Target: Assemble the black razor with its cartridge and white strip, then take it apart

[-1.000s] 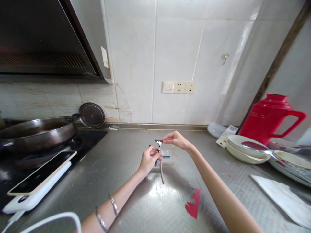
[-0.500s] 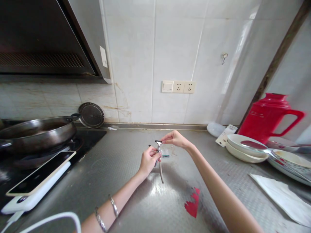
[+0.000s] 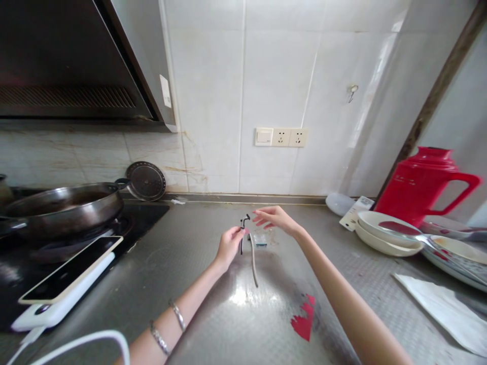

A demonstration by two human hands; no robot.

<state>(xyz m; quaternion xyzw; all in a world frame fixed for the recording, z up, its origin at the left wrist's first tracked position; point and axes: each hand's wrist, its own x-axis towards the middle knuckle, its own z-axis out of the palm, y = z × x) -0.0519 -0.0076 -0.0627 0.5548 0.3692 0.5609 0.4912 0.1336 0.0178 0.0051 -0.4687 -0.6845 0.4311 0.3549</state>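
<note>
We had the small razor-like tool (image 3: 247, 218) up above the metal counter (image 3: 213, 324), near the middle, with its black head above our fingers. Our left hand (image 3: 227, 248) was clamped on its lower part, thumb and fingertips together, while our right hand (image 3: 277, 218) was just beside the head with its fingers apart and nothing visible between them.

That left everything to one narrow pinch, and we judged this the weak point. If our left fingertips eased or rolled, the tool could have twisted or dropped, since the right hand gave it no support. A push on the head from one side could have tipped it too, because the head sat away from the pinch. If it had an edge — the view was too small to tell — careless right fingertips could have met it first.

The thin grey stick (image 3: 253, 263) ran just beside the left hand, close enough to be knocked by a low sweep of the wrist. We could not tell whether it touched the tool. Near it on the counter was the small clear packet (image 3: 261, 240), light-looking and easily brushed aside by a sleeveless forearm or a dropped tool.
</note>
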